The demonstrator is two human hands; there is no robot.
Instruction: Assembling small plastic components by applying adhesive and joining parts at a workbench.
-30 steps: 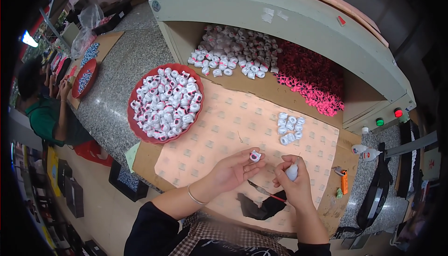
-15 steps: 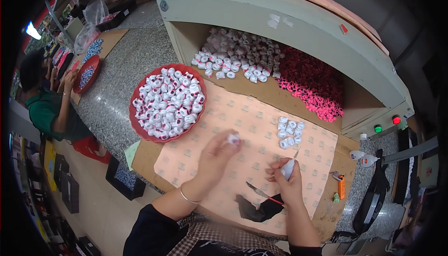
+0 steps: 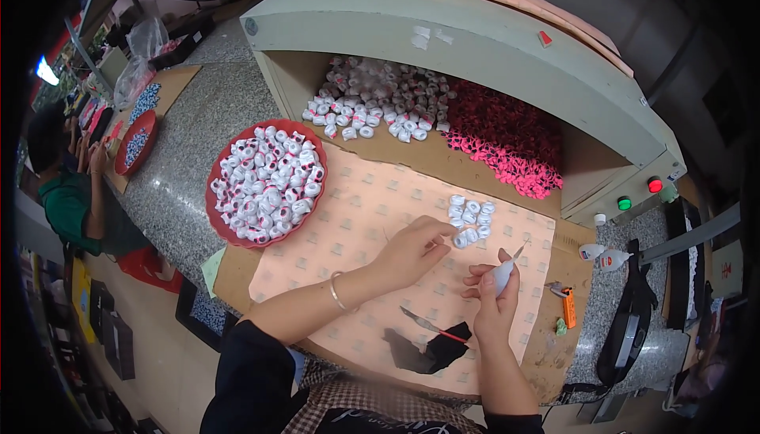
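My left hand (image 3: 412, 249) reaches over the pink patterned sheet (image 3: 356, 220) and pinches a small white piece (image 3: 460, 240) at the near edge of a little cluster of white pieces (image 3: 469, 214). My right hand (image 3: 496, 291) is closed around a small white glue bottle (image 3: 504, 273) with its nozzle pointing up toward the cluster. A red round tray (image 3: 267, 181) heaped with several white and pink pieces sits to the left of the sheet.
A grey-green hooded box (image 3: 475, 46) behind holds white pieces (image 3: 380, 97) and pink pieces (image 3: 507, 137). A thin red-handled tool (image 3: 431, 327) and black scrap (image 3: 419, 351) lie near me. An orange lighter (image 3: 569, 319) and glue bottles (image 3: 603, 256) sit right. Another person (image 3: 71, 196) works at far left.
My left hand carried a small white piece from the middle of the sheet rightward to the small cluster. My right hand with the bottle stayed almost in place.
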